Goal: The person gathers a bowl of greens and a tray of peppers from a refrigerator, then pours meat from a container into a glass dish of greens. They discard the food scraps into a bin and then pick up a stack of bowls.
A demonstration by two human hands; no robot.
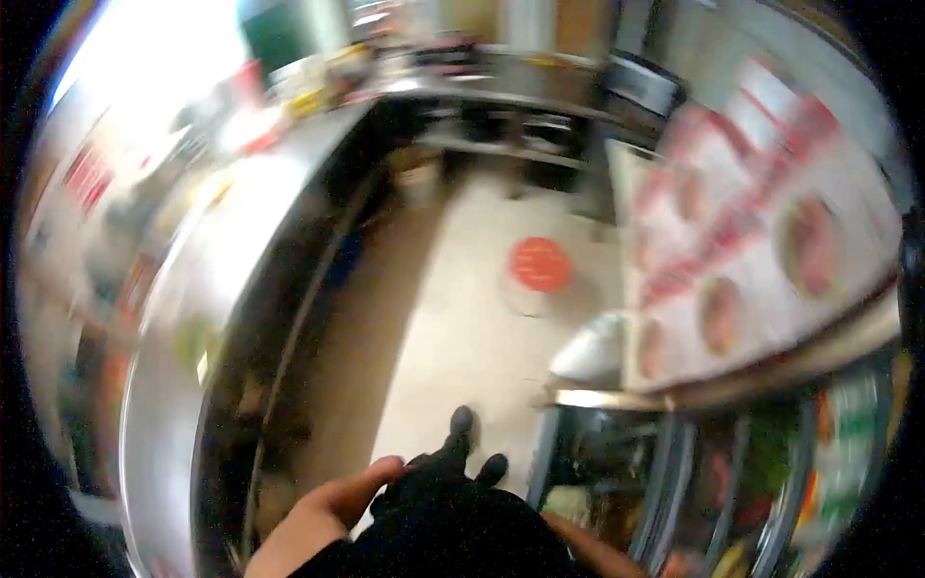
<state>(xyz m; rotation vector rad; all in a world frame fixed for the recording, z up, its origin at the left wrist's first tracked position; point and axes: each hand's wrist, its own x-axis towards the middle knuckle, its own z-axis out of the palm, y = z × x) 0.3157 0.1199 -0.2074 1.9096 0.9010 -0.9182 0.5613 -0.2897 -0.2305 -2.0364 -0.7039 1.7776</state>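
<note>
My left hand (352,493) hangs low in front of my dark clothing (462,530), its thumb side toward me. Most of its fingers are hidden or smeared, and nothing can be made out in it. On the other side, my right hand (676,564) shows only as a blur at the bottom edge, beside a glass-topped display case (665,462) with food in it. Whether it touches the case or holds anything cannot be made out. Below me, my dark shoes (477,448) are on the pale floor (434,337).
A long steel counter (289,173) with blurred items runs along the left. A red-topped stool (541,264) stands on the floor ahead. To the right are a panel with food pictures (742,231), a white bag (590,352) and a screen (644,87). A bucket (416,178) sits under the counter.
</note>
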